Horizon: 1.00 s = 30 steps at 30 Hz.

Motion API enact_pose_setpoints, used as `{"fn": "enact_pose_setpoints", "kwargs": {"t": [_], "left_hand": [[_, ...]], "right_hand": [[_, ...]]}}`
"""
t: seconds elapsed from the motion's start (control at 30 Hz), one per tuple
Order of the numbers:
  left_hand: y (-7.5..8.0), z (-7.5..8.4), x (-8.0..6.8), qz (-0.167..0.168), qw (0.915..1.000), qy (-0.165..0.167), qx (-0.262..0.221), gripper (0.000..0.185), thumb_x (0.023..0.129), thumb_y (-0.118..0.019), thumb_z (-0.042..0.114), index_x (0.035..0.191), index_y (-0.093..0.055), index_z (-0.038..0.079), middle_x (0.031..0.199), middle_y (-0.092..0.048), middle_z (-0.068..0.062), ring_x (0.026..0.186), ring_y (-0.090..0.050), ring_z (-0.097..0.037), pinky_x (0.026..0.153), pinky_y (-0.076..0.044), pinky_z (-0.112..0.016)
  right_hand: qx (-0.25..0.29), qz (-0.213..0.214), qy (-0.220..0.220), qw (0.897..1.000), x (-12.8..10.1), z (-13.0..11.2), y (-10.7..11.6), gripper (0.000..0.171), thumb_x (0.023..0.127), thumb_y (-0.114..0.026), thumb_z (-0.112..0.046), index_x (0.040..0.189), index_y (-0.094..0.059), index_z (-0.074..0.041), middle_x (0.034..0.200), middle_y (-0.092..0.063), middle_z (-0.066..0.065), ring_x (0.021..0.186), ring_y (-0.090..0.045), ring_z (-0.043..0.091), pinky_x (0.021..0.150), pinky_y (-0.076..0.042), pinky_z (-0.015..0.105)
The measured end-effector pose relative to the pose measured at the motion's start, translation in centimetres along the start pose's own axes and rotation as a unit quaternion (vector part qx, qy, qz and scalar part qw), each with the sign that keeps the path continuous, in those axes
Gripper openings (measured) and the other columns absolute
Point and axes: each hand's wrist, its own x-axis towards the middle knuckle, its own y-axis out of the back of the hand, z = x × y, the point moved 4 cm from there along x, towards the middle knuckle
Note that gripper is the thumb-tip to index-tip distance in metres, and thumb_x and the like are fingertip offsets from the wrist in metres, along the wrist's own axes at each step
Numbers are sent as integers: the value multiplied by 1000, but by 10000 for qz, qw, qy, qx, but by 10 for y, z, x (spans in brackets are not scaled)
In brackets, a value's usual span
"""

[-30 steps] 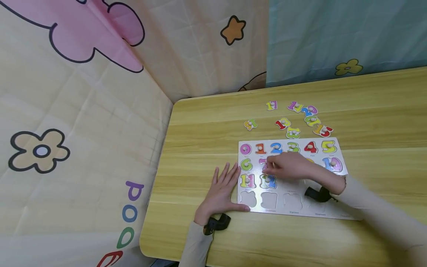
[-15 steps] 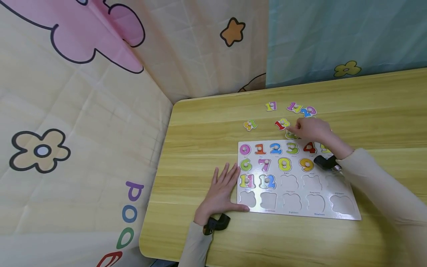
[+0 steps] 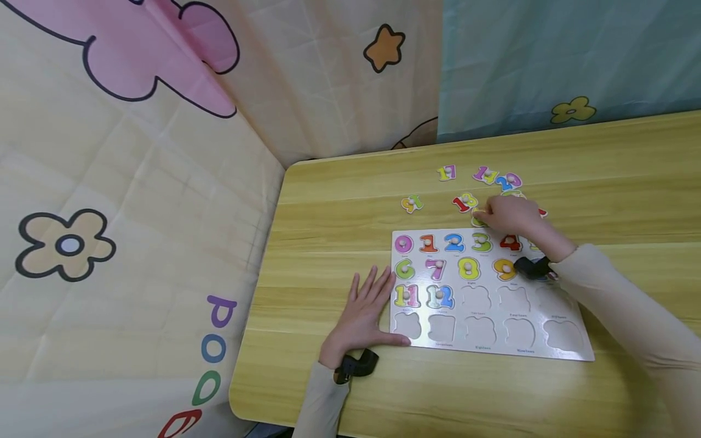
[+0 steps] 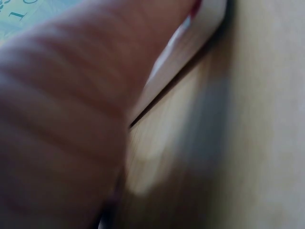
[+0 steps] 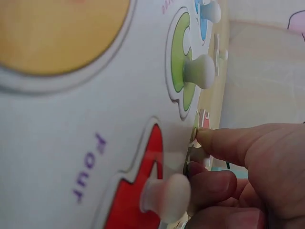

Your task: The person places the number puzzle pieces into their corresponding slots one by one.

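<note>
My left hand (image 3: 361,316) lies flat with fingers spread at the left side of a white number puzzle board (image 3: 461,331), its thumb at the lower left corner. Beyond the board's far edge my right hand (image 3: 512,214) pinches the knob of a yellow-green number puzzle piece (image 3: 477,222), mostly covered by the fingers. In the right wrist view, the thumb (image 5: 224,143) and bent fingers close around that knob, low beside the board. Pieces 0 to 9, 11 and 12 show in their slots; the right wrist partly covers the second row's right end.
Loose pieces lie behind the board: a red-and-yellow one (image 3: 465,202) close by the right fingers, a 17 (image 3: 446,173), a pink-and-yellow one (image 3: 485,175), a 20 (image 3: 509,181) and an orange-green one (image 3: 412,204). Printed curtains (image 3: 328,79) border the wooden table (image 3: 323,243).
My right hand has left the 7 on the board and moved away to the loose pieces, where it now grips the yellow-green piece's knob. My left hand has stayed in place.
</note>
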Motion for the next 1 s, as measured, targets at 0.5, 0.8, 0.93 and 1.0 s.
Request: {"fn": "enact_pose_setpoints", "kwargs": {"t": [0.5, 0.8, 0.93, 1.0], "left_hand": [[2, 1, 0, 26, 10000, -13, 5, 124, 65, -66, 75, 153, -5, 12, 159, 1, -1, 143, 10, -24, 111, 11, -49], [4, 2, 0, 48, 10000, -42, -54, 124, 66, -67, 74, 153, -7, 11, 159, -2, -4, 143, 8, -25, 112, 10, -50], [4, 2, 0, 19, 10000, -23, -65, 124, 65, -67, 74, 153, -6, 11, 159, -1, -3, 143, 9, -25, 112, 10, -50], [3, 2, 0, -9, 10000, -6, -44, 124, 66, -67, 75, 153, -5, 12, 159, 1, -2, 143, 10, -25, 112, 10, -49]], "right_hand": [[207, -202, 1502, 9882, -48, -19, 4, 23, 94, -62, -27, 83, -50, -10, 62, -45, -1, 52, -45, 14, 46, -32, 27], [1, -1492, 2292, 9619, -91, -45, -29, 25, 90, -66, -33, 78, -48, -20, 60, -41, -10, 51, -39, 6, 48, -28, 21], [-71, -1653, 2344, 9580, -98, -49, -42, 23, 89, -66, -32, 79, -49, -21, 60, -41, -10, 54, -40, 5, 49, -29, 21], [-70, -1630, 2363, 9579, -99, -50, -46, 23, 89, -67, -31, 79, -49, -21, 59, -40, -10, 54, -40, 5, 49, -29, 21]]}}
